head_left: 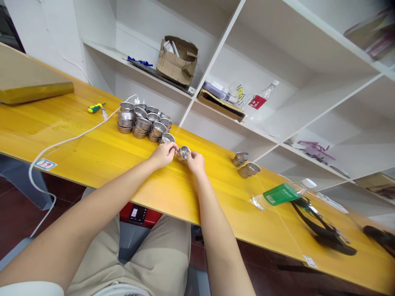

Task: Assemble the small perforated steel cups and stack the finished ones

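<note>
A small perforated metal strainer basket (185, 153) is tilted above the table, its round opening turned partly toward me. My right hand (196, 162) grips it from the right, with the thumb on the rim. The fingers of my left hand (164, 155) are pinched together at its left side; the exact contact there is too small to make out. Just beyond my left hand, several similar strainer baskets (143, 123) stand in stacked rows. Farther right are two short stacks of the same kind, one stack (240, 158) behind the other stack (249, 169).
A green-and-yellow screwdriver (95, 107) and white cable (74, 137) lie at the left. On the right are a green-labelled bottle (282, 194) and a black strap-like object (324, 230). White shelves (222, 41) hold a torn cardboard box (177, 61) behind the yellow table (173, 193).
</note>
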Demonstrator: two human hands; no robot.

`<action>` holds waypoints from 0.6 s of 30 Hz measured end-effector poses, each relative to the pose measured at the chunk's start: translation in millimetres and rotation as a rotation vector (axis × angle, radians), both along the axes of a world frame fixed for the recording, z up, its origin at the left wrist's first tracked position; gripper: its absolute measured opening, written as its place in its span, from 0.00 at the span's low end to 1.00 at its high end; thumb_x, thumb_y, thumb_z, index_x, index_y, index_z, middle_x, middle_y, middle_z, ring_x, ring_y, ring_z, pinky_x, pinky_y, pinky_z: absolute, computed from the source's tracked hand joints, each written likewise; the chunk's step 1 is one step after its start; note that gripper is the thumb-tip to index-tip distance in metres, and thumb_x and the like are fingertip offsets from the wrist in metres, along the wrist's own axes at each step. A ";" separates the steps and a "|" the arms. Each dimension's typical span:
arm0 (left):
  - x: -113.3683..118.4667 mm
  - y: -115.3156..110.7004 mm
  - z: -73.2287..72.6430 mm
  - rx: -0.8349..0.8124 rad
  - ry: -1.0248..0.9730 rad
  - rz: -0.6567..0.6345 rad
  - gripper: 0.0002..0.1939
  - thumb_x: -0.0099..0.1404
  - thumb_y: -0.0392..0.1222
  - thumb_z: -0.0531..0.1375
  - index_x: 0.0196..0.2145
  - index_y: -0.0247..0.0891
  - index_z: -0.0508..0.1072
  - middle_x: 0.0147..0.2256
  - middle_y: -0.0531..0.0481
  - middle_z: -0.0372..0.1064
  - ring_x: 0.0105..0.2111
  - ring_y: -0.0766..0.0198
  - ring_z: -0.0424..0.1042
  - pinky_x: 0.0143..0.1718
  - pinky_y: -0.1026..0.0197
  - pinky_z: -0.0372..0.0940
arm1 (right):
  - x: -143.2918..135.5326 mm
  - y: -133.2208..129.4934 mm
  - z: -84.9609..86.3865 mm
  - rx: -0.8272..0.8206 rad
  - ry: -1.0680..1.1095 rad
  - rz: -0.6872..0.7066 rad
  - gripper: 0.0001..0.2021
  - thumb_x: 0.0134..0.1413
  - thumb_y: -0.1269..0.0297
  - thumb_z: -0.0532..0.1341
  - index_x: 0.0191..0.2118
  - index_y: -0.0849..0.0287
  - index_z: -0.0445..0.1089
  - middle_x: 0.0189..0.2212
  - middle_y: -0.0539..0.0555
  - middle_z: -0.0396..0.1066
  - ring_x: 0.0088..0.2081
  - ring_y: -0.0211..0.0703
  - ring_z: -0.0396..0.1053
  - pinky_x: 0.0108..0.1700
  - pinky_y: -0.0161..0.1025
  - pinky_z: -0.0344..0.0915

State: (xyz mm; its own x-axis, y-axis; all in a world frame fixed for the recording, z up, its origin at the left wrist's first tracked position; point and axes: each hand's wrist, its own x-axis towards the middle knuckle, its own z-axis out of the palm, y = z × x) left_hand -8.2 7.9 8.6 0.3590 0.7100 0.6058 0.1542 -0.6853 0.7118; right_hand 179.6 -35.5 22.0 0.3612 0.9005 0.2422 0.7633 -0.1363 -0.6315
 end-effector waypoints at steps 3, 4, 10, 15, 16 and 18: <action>4.6 5.6 -2.7 -0.208 -0.168 -0.088 0.05 0.65 0.38 0.56 0.36 0.38 0.71 0.33 0.48 0.77 0.29 0.63 0.74 0.35 0.59 0.69 | 0.3 0.4 -1.0 0.003 -0.007 -0.005 0.14 0.60 0.57 0.58 0.31 0.59 0.76 0.25 0.54 0.72 0.28 0.43 0.64 0.33 0.37 0.55; 5.9 7.1 -3.4 -0.258 -0.211 -0.115 0.05 0.64 0.39 0.57 0.35 0.38 0.71 0.33 0.48 0.77 0.28 0.64 0.73 0.33 0.60 0.69 | 0.4 0.5 -1.4 0.005 -0.012 -0.004 0.14 0.60 0.57 0.58 0.31 0.58 0.76 0.25 0.53 0.72 0.28 0.43 0.63 0.33 0.37 0.55; 8.7 7.7 -4.7 -0.351 -0.300 -0.150 0.04 0.62 0.40 0.61 0.34 0.37 0.72 0.32 0.47 0.77 0.26 0.65 0.73 0.31 0.61 0.69 | 0.1 0.2 -2.9 0.019 -0.022 0.011 0.14 0.60 0.57 0.57 0.29 0.57 0.75 0.23 0.52 0.70 0.27 0.42 0.62 0.32 0.37 0.55; 10.7 4.7 -2.1 -0.405 -0.349 -0.138 0.04 0.58 0.36 0.65 0.33 0.36 0.73 0.30 0.48 0.78 0.26 0.65 0.74 0.33 0.61 0.71 | -0.5 0.2 -1.8 0.005 -0.026 -0.001 0.13 0.60 0.58 0.58 0.30 0.58 0.75 0.24 0.53 0.72 0.28 0.43 0.63 0.32 0.37 0.55; 10.8 4.2 -0.6 -0.441 -0.370 -0.149 0.05 0.58 0.35 0.66 0.33 0.36 0.74 0.30 0.47 0.78 0.26 0.65 0.74 0.33 0.61 0.71 | -0.5 0.2 -1.7 0.001 -0.023 -0.001 0.13 0.60 0.58 0.58 0.31 0.58 0.75 0.25 0.53 0.72 0.28 0.43 0.64 0.32 0.37 0.55; 9.7 3.2 3.5 -0.555 -0.436 -0.205 0.05 0.58 0.35 0.67 0.34 0.34 0.75 0.32 0.45 0.79 0.28 0.64 0.76 0.33 0.60 0.71 | -0.4 0.3 -1.9 -0.002 -0.019 0.001 0.13 0.61 0.58 0.58 0.31 0.58 0.76 0.26 0.54 0.73 0.28 0.43 0.65 0.33 0.37 0.56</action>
State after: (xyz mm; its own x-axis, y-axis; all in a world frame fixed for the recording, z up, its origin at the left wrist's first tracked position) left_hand 1.5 11.1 12.1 0.3261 0.8982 0.2949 -0.3146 -0.1911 0.9298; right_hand 179.2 -35.2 20.1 0.3557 0.9013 0.2474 0.7750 -0.1366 -0.6170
